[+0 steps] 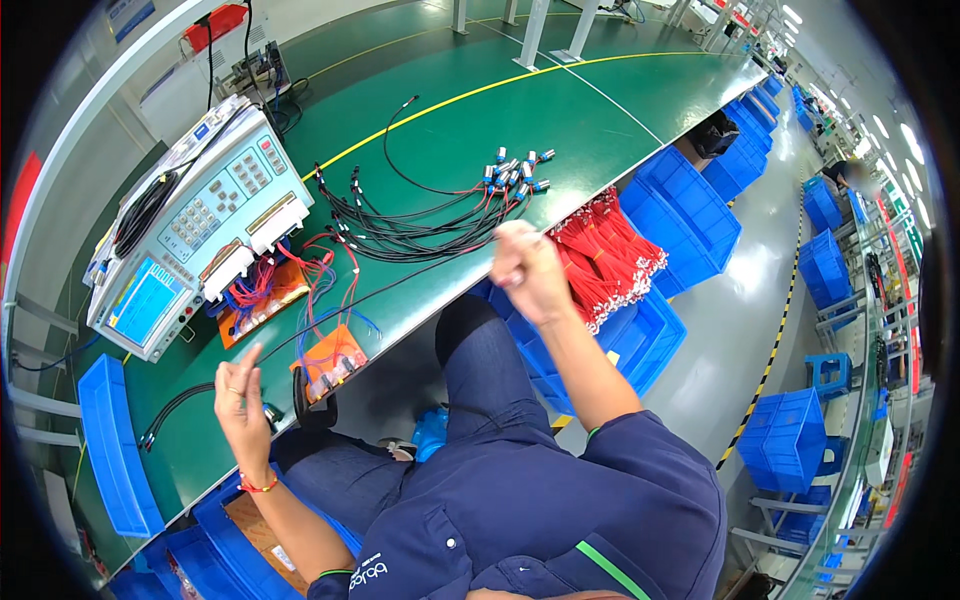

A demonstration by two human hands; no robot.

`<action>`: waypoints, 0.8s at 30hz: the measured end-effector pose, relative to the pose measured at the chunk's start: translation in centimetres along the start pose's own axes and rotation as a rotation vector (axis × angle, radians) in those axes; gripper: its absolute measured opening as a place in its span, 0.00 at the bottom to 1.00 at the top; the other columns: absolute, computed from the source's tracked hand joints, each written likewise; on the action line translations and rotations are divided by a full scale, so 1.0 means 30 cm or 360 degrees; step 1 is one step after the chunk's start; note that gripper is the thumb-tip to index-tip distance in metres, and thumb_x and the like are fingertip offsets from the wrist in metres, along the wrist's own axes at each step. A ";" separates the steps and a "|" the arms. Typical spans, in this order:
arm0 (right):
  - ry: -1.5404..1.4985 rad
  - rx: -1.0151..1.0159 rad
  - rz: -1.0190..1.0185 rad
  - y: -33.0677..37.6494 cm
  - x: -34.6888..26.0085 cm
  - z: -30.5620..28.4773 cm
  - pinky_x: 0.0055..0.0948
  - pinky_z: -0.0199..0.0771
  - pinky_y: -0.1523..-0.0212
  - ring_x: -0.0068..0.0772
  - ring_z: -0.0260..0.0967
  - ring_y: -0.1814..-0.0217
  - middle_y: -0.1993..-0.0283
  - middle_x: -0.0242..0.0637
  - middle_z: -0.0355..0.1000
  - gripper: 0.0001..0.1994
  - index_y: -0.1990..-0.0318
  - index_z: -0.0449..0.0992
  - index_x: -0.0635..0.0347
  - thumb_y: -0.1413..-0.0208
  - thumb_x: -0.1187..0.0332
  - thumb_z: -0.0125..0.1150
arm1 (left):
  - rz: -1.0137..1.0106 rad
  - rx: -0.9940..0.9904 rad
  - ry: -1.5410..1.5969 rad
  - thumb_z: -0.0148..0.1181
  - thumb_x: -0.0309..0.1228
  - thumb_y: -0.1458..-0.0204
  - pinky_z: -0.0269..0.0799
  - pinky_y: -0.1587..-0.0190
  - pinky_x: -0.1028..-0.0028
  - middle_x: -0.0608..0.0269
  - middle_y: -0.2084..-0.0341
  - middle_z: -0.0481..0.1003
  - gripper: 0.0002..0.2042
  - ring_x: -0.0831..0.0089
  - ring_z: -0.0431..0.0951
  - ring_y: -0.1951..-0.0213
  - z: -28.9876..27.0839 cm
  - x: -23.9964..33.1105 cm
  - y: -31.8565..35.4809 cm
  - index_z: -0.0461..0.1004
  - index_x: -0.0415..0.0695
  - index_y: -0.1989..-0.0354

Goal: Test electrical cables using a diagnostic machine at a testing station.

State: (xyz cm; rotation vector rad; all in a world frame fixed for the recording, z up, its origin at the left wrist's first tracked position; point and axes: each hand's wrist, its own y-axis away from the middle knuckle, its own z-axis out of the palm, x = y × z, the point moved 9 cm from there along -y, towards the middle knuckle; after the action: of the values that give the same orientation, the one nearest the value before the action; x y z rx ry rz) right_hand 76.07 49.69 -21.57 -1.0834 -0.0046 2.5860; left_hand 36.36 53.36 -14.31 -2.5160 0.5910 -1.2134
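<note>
A thin black cable point(375, 290) runs in a nearly straight line above the green bench between my two hands. My left hand point(241, 402) is closed on its left end, near the bench's front edge. Further right, my right hand point(530, 268) makes a loose fist around the other end; what lies inside the fist is hidden. Beyond the right hand lies a bundle of black cables point(420, 238), with silver-and-blue cylindrical connectors point(515, 178) heaped at its right end. A few black cable ends point(165, 418) lie left of my left hand.
A bench tester point(200, 215) with a lit screen stands at left, wired to orange fixture boards point(335, 355). Red wire bundles point(605, 250) fill a blue bin point(640, 345) right of the bench. A long blue tray point(115, 445) lies at far left. More blue bins point(690, 215) line the right side.
</note>
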 end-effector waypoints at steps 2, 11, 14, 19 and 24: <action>-0.0161 0.0223 -0.0106 -0.015 -0.063 -0.126 0.24 0.68 0.70 0.20 0.64 0.75 0.76 0.28 0.66 0.10 0.62 0.74 0.62 0.37 0.64 0.53 | -0.0034 0.0051 -0.0007 0.54 0.19 0.44 0.58 0.69 0.78 0.66 0.76 0.58 0.13 0.77 0.60 0.72 -0.030 -0.034 0.004 0.77 0.41 0.52; -0.0704 0.0252 -0.0040 -0.022 -0.133 -0.307 0.25 0.52 0.75 0.23 0.49 0.79 0.80 0.28 0.53 0.14 0.68 0.70 0.60 0.41 0.59 0.47 | -0.0244 0.0098 0.1775 0.57 0.22 0.44 0.70 0.53 0.74 0.61 0.67 0.76 0.07 0.74 0.76 0.64 0.088 -0.111 0.068 0.72 0.36 0.57; -0.0704 0.0363 -0.0035 -0.013 -0.124 -0.336 0.26 0.52 0.75 0.25 0.49 0.79 0.80 0.30 0.52 0.12 0.72 0.68 0.59 0.46 0.61 0.45 | -0.0298 0.0140 0.2402 0.59 0.25 0.44 0.71 0.54 0.72 0.62 0.61 0.70 0.10 0.73 0.72 0.61 0.163 -0.090 0.092 0.68 0.39 0.55; -0.0644 0.0282 -0.0097 -0.010 -0.112 -0.327 0.29 0.54 0.69 0.28 0.48 0.75 0.78 0.32 0.51 0.06 0.77 0.59 0.57 0.57 0.67 0.48 | -0.0541 0.0224 0.2955 0.49 0.32 0.37 0.70 0.61 0.81 0.65 0.61 0.64 0.13 0.78 0.67 0.62 0.273 -0.046 0.115 0.66 0.45 0.45; -0.0532 0.0127 -0.0022 -0.008 -0.091 -0.304 0.31 0.53 0.66 0.28 0.48 0.73 0.79 0.31 0.50 0.09 0.81 0.56 0.55 0.59 0.67 0.49 | -0.0921 -0.0086 0.2850 0.47 0.34 0.36 0.64 0.69 0.82 0.67 0.66 0.70 0.16 0.83 0.66 0.72 0.420 -0.012 0.196 0.65 0.37 0.44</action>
State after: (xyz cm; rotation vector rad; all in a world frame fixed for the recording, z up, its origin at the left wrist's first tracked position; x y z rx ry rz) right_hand 84.25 47.92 -26.13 -0.6119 0.0105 2.6973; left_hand 44.74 49.34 -24.65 -0.8826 0.0848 -3.4276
